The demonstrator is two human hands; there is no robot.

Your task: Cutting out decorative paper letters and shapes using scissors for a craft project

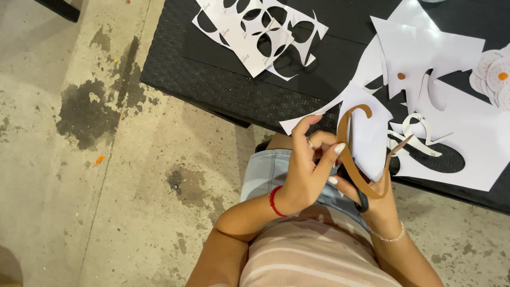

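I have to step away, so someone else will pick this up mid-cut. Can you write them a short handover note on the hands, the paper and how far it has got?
Left hand: fingers pinched on the brown paper strip, which curls up in a long curve.
Right hand: under the strip, gripping dark scissors; blades mostly hidden.
On the black woven table: a white sheet with oval cut-outs, white offcuts, and round white flower shapes with orange centres at the right edge.
Done: many shapes already cut out.
Left: the brown strip is in hand; its final shape cannot be told.
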